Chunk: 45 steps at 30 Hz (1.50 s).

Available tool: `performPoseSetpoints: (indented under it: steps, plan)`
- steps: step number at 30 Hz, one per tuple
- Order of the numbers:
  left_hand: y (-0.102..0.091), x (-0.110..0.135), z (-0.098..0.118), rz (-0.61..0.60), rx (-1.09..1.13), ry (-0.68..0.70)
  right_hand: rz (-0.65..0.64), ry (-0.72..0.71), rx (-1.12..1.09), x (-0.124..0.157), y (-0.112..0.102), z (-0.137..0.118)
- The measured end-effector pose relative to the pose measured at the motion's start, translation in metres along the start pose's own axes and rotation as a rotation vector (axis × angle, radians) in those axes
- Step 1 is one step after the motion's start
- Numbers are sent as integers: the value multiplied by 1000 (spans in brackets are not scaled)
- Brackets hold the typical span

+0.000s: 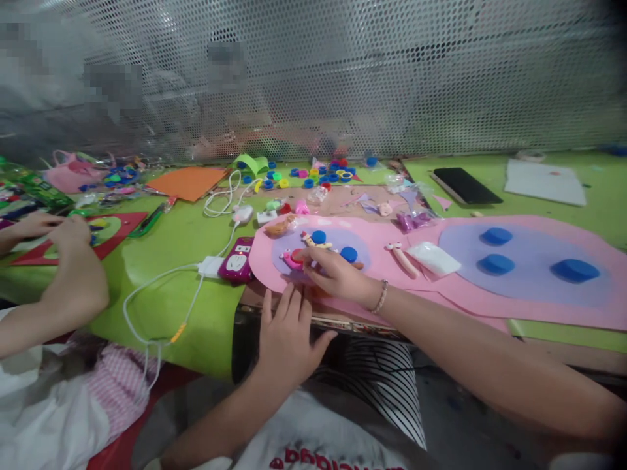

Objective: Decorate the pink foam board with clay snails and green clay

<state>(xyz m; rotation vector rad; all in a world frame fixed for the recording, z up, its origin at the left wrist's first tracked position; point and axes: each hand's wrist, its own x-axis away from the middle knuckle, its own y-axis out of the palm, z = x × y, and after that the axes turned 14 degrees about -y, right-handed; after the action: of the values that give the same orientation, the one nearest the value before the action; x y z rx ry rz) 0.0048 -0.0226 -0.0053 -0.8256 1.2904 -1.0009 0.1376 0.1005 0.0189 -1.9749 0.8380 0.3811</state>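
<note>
My right hand (336, 277) reaches across a pink cutout sheet (264, 264) with a lilac centre. Its thumb and fingers close at a red bottle cap (296, 256), which sits against a small pink clay figure (286, 261) with eyes. Fingertips partly cover the cap. Two blue caps (348, 254) stand near that hand, and a cream clay figure (313, 241) with a red top lies beside one of them. Flat at the sheet's near edge is my left hand (289, 326), fingers spread, holding nothing. A brown clay piece (280, 226) rests on the sheet's upper left.
A second pink sheet (529, 307) carries several blue caps. A white packet (434, 258) lies between the sheets. To the left are a purple power socket (237, 262) and white cables (128, 307). A phone (465, 186) lies behind. Another person's hands (68, 235) work at far left.
</note>
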Motion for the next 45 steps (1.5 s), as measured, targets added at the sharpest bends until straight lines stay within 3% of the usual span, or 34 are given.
performPoseSetpoints:
  steps: [7,12,19,27,45]
  plan:
    - [-12,-2,-5,-83,-56,-26,-98,-76,107,1,0,-4]
    - [-14,1,-9,-121,-43,-34,-95,-113,97,0,-3,-4]
    - [-10,-4,-14,-8,-64,-49,-72,-145,104,-1,-4,-1]
    - [-8,-15,-8,-74,-63,-67,-20,-79,188,-1,-5,0]
    - [-9,-17,-18,-28,-62,-62,-74,-48,205,1,0,2]
